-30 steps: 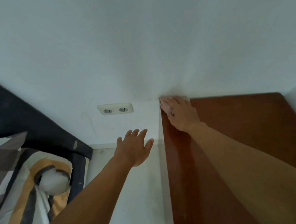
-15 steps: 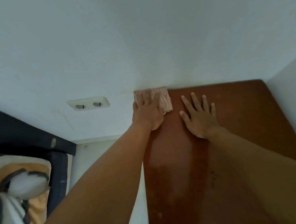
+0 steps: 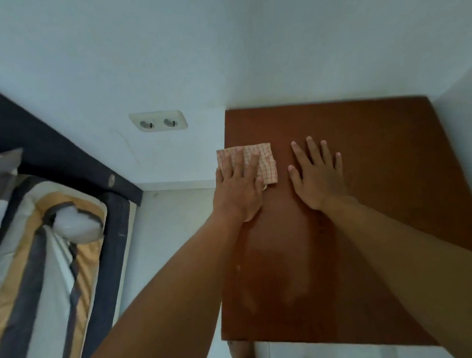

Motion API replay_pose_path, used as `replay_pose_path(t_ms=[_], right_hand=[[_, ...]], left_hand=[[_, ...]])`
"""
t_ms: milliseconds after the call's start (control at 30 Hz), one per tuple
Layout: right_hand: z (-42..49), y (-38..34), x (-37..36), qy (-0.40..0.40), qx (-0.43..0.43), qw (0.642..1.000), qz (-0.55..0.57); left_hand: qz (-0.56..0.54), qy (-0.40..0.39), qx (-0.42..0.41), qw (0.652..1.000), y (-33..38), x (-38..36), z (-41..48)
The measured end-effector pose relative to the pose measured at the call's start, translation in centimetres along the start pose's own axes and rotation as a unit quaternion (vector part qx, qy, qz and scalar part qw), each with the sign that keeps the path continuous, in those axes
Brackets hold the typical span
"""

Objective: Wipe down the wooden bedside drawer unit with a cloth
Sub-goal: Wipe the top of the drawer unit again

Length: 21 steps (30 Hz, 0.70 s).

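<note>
The reddish-brown wooden top of the bedside drawer unit [image 3: 384, 196] fills the right half of the view, set into a wall corner. A folded pink checked cloth [image 3: 265, 160] lies at the top's left edge. My left hand [image 3: 240, 191] presses flat on the cloth, fingers spread over it. My right hand [image 3: 317, 177] rests flat on the bare wood just right of the cloth, fingers apart, holding nothing. A damp-looking streak shows on the wood below my hands.
A white double wall socket [image 3: 158, 122] sits left of the unit. A bed with a dark frame [image 3: 60, 163] and striped bedding [image 3: 39, 262] stands at the left, with pale floor [image 3: 176, 216] between. White walls bound the unit behind and on the right.
The cloth passed from my right hand to my left. My left hand has drawn it from the back left corner toward me along the left edge. My right hand now lies flat beside it.
</note>
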State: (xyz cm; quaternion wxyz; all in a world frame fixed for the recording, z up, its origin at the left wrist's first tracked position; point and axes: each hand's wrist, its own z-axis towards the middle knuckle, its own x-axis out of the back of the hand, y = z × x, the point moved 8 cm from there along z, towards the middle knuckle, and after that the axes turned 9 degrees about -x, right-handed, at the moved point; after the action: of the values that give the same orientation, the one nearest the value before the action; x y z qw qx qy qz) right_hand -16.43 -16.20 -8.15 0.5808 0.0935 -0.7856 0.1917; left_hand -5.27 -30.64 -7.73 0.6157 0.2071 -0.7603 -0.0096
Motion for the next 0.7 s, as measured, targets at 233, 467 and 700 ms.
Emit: replay_pose_path(t_ms=[233,467,700], right_hand=[[-9.6,2.5,-1.6,-0.033,0.016,0.999,-0.016],[-17.7,4.7,-3.1,-0.012,0.035,0.999,-0.022],[-20.7,5.9,-3.8,-0.013,0.037,0.999,-0.023]], left_hand=[[-0.002,0.006,0.038,0.999,2.9,-3.5,-10.5],[-0.002,-0.002,0.029,1.000,5.8,-6.4,-20.4],[0.006,0.005,-0.019,1.000,7.8,-9.3,-26.3]])
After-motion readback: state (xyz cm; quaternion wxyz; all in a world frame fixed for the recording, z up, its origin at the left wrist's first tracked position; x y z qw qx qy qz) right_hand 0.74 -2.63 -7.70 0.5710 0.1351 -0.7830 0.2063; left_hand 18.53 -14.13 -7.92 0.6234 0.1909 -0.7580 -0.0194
